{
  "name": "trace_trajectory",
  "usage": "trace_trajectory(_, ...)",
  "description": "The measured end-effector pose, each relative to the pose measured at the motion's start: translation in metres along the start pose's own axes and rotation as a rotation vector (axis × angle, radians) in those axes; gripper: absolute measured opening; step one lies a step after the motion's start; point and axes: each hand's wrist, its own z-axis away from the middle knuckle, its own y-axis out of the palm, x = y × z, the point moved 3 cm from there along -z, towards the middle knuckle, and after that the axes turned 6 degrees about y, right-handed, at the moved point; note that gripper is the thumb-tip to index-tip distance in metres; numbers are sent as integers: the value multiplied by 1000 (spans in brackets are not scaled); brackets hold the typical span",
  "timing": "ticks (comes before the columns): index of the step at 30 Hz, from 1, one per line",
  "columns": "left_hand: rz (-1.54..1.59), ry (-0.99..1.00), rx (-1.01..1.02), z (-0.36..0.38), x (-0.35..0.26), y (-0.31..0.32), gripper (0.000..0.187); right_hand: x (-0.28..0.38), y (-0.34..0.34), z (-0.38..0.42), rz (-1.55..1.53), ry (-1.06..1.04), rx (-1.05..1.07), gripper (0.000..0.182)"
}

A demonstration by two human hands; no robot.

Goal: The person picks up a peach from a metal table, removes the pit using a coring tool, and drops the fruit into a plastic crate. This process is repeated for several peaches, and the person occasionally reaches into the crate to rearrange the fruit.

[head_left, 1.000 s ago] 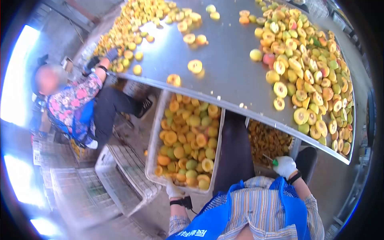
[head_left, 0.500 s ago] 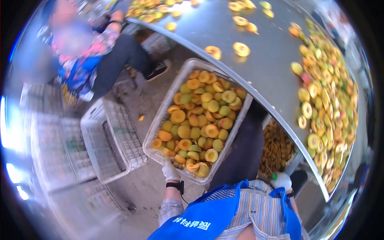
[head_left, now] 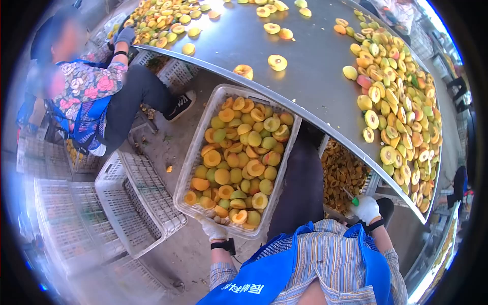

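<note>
A pale plastic crate (head_left: 183, 175) full of halved apricots (head_left: 239, 157) sits tilted beside the metal table's edge, near my leg. My left hand (head_left: 212, 229), in a white glove, is closed on the rim at its lower left corner; some fingers are hidden beneath. To the right, my gloved right hand (head_left: 366, 209) wraps around a small green-handled knife (head_left: 355, 201) with a thin blade pointing up and left. Under that hand and the table lies a container of brownish fruit pieces (head_left: 343, 175).
The metal table (head_left: 315, 76) carries a long heap of halved fruit (head_left: 401, 112) on the right and another pile (head_left: 162, 20) at the far left. Empty crates (head_left: 127, 203) stand on the floor at left. A co-worker (head_left: 96, 91) sits by the table's far-left edge.
My view has shifted, so the crate and table appear further left. My left hand stays at the crate's corner. My right hand and the knife now show more clearly.
</note>
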Motion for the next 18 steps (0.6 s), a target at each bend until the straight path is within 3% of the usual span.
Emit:
trace_trajectory(5,-98,18,78,-64,-36,-28,70,-17,-10,10,-34,82,-126,34)
trace_trajectory(10,-217,40,115,-67,-77,-18,75,-9,-7,15,-108,62,-144,33)
trace_trajectory(18,-173,93,176,-74,-64,-31,75,-5,-13,30,-252,-111,-242,32)
